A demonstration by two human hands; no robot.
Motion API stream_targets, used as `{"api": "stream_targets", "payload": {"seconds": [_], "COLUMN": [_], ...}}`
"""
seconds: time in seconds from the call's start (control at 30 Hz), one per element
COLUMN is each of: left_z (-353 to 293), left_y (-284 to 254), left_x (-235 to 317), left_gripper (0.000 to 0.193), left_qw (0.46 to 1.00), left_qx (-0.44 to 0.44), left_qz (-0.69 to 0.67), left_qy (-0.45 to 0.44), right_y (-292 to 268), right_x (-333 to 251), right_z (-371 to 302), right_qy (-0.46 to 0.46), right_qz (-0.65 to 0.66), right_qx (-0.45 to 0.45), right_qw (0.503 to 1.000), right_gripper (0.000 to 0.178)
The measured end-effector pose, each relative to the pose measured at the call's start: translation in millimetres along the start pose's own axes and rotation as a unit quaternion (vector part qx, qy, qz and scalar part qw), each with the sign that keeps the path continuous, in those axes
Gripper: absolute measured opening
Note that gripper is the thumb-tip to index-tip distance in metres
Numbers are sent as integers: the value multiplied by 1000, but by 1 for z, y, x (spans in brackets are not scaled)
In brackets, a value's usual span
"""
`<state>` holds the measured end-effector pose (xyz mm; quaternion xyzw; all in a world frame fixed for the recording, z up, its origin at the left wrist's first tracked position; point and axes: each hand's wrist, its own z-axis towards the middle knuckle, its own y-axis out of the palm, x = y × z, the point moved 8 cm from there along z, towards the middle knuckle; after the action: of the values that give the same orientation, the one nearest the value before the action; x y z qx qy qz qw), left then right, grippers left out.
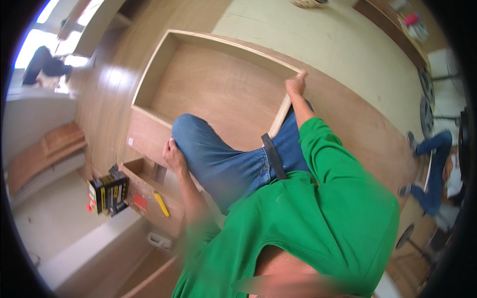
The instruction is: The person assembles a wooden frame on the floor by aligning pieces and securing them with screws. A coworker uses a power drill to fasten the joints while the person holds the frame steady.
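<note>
A shallow open wooden drawer lies tilted in front of me, bare plywood inside, partly hidden by my raised knee. My right hand is closed round its far right corner. Beside my left knee, my left hand has its fingers curled at the edge of the drawer's reddish front panel. My knee and the hand itself hide part of that grip.
To the left, a small wooden box carries a yellow cutter knife and a red patch. A black-and-yellow can stands beside it. A large wooden board lies under the drawer. Another person sits at the right.
</note>
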<state>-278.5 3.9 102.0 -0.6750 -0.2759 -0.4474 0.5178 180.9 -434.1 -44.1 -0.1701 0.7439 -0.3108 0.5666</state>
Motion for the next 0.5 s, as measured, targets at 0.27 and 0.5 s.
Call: {"api": "stream_targets", "payload": {"seconds": [0.27, 0.5], "left_z": [12, 11], "left_y": [2, 3], "left_x": [-11, -12], "left_gripper": [40, 44], "left_qw": [998, 997], "left_qx": [-23, -39], "left_qz": [41, 39], "left_qy": [-39, -56], "right_y": [-13, -13], "right_x": [1, 5], "right_z": [-10, -10], "right_qy": [6, 24], "right_qz": [101, 121], "right_qx": [14, 10], "right_qw": [995, 992], "right_gripper": [68, 70]}}
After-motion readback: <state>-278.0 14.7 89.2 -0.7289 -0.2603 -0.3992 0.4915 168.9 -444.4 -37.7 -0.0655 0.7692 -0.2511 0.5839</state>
